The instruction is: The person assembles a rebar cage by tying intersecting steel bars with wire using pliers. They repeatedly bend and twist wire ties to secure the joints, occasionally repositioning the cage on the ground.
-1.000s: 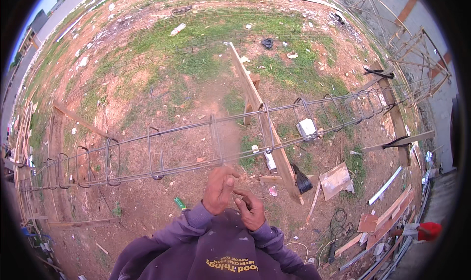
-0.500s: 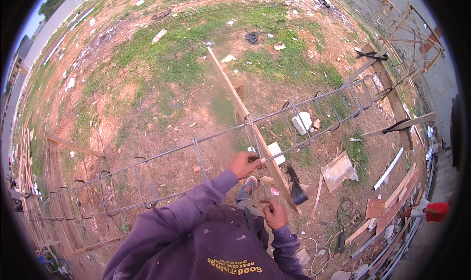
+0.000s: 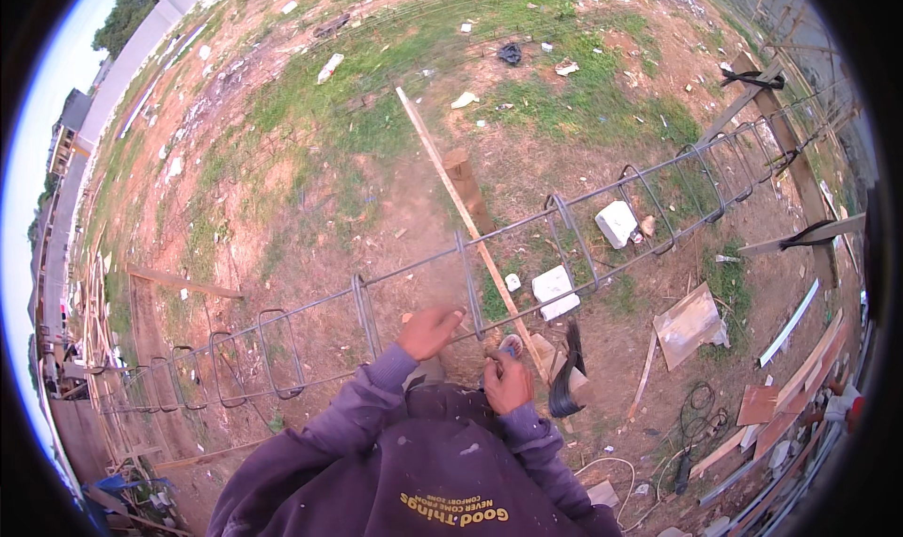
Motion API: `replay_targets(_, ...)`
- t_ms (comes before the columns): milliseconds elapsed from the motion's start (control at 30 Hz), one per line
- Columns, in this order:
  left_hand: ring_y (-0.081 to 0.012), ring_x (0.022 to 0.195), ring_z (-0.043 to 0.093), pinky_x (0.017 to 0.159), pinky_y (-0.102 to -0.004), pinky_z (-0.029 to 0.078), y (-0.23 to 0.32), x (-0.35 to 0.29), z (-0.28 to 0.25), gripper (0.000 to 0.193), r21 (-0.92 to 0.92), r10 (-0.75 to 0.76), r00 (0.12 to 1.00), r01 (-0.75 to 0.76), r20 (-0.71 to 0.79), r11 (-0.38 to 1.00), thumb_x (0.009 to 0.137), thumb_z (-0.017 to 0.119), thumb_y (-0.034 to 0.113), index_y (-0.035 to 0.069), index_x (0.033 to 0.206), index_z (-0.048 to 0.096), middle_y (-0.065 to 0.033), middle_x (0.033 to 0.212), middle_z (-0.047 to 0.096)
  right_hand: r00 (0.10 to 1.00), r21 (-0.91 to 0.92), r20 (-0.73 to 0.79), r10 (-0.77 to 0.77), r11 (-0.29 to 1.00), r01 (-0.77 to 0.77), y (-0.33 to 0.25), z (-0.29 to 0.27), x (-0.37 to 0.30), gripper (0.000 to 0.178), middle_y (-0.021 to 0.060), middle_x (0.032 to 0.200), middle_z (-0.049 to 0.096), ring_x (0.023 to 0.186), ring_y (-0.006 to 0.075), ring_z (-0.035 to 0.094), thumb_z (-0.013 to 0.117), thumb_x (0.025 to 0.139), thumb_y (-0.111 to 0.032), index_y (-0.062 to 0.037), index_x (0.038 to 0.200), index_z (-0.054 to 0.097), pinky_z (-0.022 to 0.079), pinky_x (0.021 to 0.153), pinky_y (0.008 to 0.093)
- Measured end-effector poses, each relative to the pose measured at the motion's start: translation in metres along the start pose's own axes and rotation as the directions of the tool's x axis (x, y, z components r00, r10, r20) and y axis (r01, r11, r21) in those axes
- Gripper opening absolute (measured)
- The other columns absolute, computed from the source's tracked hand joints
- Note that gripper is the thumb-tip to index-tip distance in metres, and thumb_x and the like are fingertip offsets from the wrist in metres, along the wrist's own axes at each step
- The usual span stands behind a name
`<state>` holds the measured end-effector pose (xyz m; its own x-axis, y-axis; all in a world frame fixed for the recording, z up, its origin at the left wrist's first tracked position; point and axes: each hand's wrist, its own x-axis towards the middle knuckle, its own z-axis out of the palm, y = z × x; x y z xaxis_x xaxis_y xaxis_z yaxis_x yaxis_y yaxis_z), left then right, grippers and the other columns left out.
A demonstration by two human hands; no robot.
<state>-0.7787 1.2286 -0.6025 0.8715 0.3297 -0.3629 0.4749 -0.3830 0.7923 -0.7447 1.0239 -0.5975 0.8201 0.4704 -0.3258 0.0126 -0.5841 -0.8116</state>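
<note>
A long cage of steel rebar [image 3: 411, 270] with bent stirrups runs across the view, rising to the right. My left hand [image 3: 432, 332] is closed over its near lower bar, just left of a stirrup [image 3: 469, 285]; its fingers are partly hidden. Close beside it, my right hand [image 3: 508, 381] is curled just below that bar, fingertips pressed together; anything between them is too small to make out. A narrow wooden board [image 3: 438, 165] passes under the cage, right of both hands. A bundle of black tie wire [image 3: 567, 377] hangs by the board's near end.
A wooden post [image 3: 467, 194] stands beside the board. White blocks [image 3: 556, 292] lie beneath the cage. At right, a wooden frame [image 3: 790, 142] bound with black strips stands by the cage. Scrap boards [image 3: 795, 372] and a coiled cable [image 3: 697, 410] lie on the ground.
My left hand has moved left along the bar, away from the board. My right hand has come up near it. A stirrup that was at the board now stands left of it. The view has shifted.
</note>
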Motion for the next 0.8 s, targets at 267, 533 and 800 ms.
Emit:
replay_targets(267,-0.0097,0.074,0.063,0.063,-0.0247,0.05,0.019,0.009,-0.027,0.035,-0.223,-0.047,0.98,0.091,0.193,0.971,0.093,0.064,0.024,-0.004,0.115,0.065,-0.007,0.088,0.07,0.982,0.255,-0.179,0.054,0.967,-0.007,-0.013,0.019,-0.005,0.022,0.0112,0.055,0.051,0.051,0.0132,0.05,0.059,0.089,-0.016,-0.002,0.101,0.069,0.04,0.052,0.0333)
replay_targets(533,-0.0106,0.073,0.064,0.062,-0.0243,0.051,0.014,0.023,-0.028,0.034,-0.364,0.003,0.95,0.117,0.314,0.924,0.086,0.074,0.018,-0.004,0.112,0.068,-0.008,0.088,0.071,0.983,0.249,-0.168,0.069,0.968,-0.025,-0.008,0.029,-0.007,0.023,0.0198,0.073,0.067,0.065,0.0226,0.067,0.057,0.091,-0.015,-0.0005,0.106,0.066,0.049,0.062,0.035)
replay_targets(800,-0.0114,0.07,0.065,0.06,-0.0255,0.051,0.008,0.023,-0.023,0.023,-0.301,0.069,0.947,0.031,0.314,0.953,0.085,0.074,0.014,-0.004,0.098,0.071,-0.0075,0.079,0.07,0.919,0.254,-0.393,-0.034,0.956,0.144,0.001,0.055,-0.003,0.02,0.0096,0.062,0.059,0.055,0.0107,0.055,0.062,0.091,-0.016,-0.0023,0.103,0.068,0.043,0.054,0.029)
